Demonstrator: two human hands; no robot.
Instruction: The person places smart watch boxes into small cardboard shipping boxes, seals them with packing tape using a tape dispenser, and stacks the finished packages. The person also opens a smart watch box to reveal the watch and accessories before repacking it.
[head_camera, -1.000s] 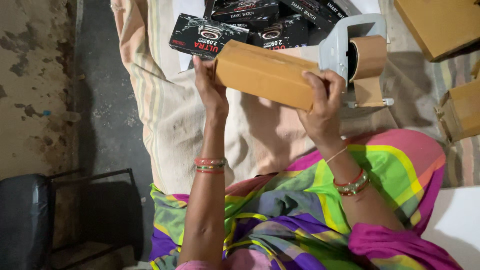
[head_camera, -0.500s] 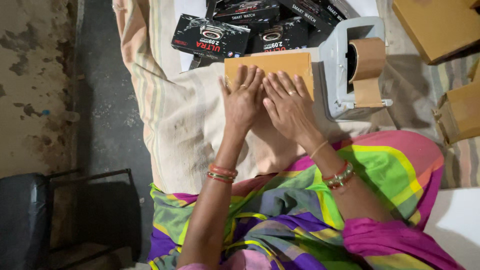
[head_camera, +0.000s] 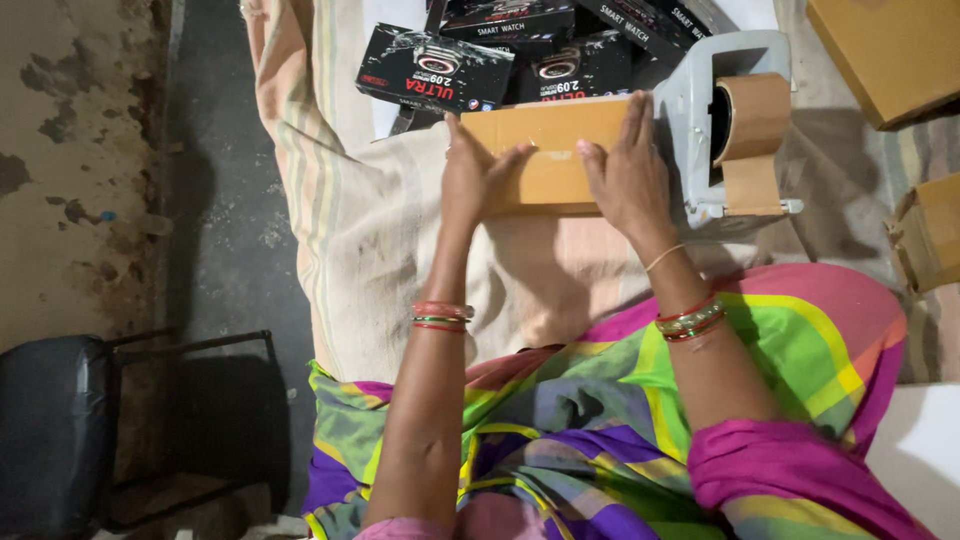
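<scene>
**Both hands flat on a brown carton, tape dispenser at its right edge**

Spread widest: a pale striped cloth (head_camera: 400, 250) over the floor, its left edge running beside a bare strip of dark floor (head_camera: 220, 200). Open room there, down to a black chair (head_camera: 60, 430) at the near left.

Across the near side: a lap in bright multicoloured fabric (head_camera: 620, 400).

At the far right corner: a large brown box (head_camera: 890, 50), cut by the frame edge. Lower right, another brown box (head_camera: 930, 235), partly out of view.

At the far middle: a crowded stack of black printed boxes (head_camera: 435, 70), just behind the carton, leaving little room beyond.

Centre: a brown cardboard carton (head_camera: 550, 150) lying on the cloth, long side left to right. Right end close against a grey tape dispenser (head_camera: 715, 130) loaded with a brown tape roll (head_camera: 755, 115).

On the carton: left hand (head_camera: 475, 175) at the left end, fingers wrapped over the far edge, thumb on top. Right hand (head_camera: 630, 170) pressed flat on the right part, fingers stretched out toward the far edge, not clenched.

Bangles (head_camera: 440, 315) on both wrists.
</scene>
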